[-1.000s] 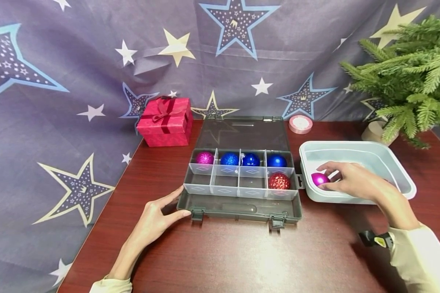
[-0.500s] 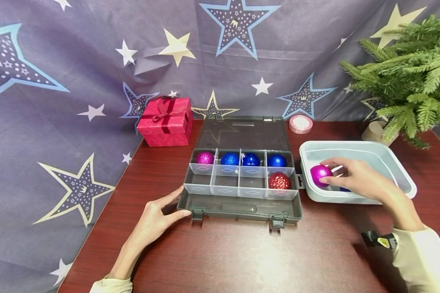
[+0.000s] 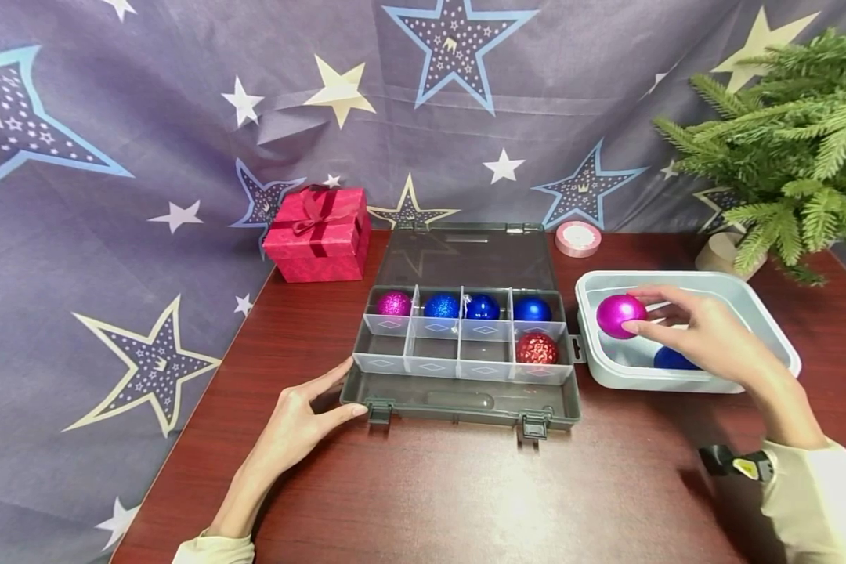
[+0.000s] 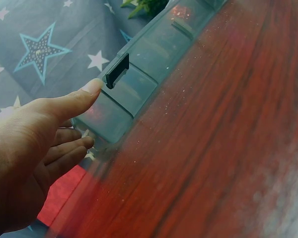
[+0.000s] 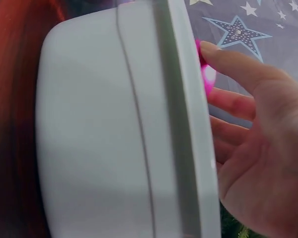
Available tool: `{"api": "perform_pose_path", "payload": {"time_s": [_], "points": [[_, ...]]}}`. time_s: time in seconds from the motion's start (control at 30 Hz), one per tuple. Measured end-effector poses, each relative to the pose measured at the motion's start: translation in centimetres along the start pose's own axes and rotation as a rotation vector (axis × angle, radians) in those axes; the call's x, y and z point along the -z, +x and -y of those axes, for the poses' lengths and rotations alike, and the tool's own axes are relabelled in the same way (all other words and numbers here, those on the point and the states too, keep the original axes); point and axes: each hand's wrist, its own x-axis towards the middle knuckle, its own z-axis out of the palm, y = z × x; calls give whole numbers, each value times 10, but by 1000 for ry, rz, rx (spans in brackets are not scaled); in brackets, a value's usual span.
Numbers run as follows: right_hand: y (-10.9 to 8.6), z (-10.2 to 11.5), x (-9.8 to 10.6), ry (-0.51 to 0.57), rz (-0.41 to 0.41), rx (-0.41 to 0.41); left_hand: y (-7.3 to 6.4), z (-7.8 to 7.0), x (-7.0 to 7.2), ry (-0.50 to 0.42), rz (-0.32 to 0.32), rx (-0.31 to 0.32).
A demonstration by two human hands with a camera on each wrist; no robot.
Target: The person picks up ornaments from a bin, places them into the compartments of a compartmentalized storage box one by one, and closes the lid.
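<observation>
My right hand (image 3: 705,329) pinches a shiny magenta Christmas bauble (image 3: 620,316) between thumb and fingers, over the left part of a pale blue tub (image 3: 768,333). The right wrist view shows the tub's wall (image 5: 99,124) hiding much of that bauble. A blue bauble (image 3: 672,359) lies in the tub under the hand. My left hand (image 3: 296,423), fingers fairly straight, touches the front left corner of a dark see-through divided case (image 3: 423,403); its thumb is by a latch (image 4: 117,71). The back row holds a glittery pink bauble (image 3: 393,304) and several blue ones (image 3: 532,309); a red bauble (image 3: 536,349) sits in front.
The case's lid (image 3: 465,258) lies folded back. A red gift box (image 3: 319,235) stands at the back left, a pink ribbon roll (image 3: 578,240) behind the tub. Green fir branches (image 3: 797,149) overhang the back right. A starry cloth (image 3: 423,141) hangs behind the table.
My right hand has lifted the magenta bauble from low in the tub to a higher spot, uncovering the blue bauble. The left hand and the case have stayed put.
</observation>
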Motion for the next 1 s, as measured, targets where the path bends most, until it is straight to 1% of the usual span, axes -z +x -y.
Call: {"api": "perform_pose_path", "payload": {"time_s": [0.23, 0.5, 0.63, 0.77, 1.0], "points": [[2, 9, 2, -20, -34, -5, -1, 0, 1, 8, 2, 12], [7, 18, -3, 1, -68, -1, 0, 1, 0, 16, 0, 1], [10, 25, -7, 13, -73, 34, 0, 1, 0, 12, -2, -7], [13, 32, -14, 26, -53, 81, 0, 1, 0, 10, -5, -13], [20, 42, -29, 21, -43, 126, 0, 1, 0, -5, -1, -7]]}}
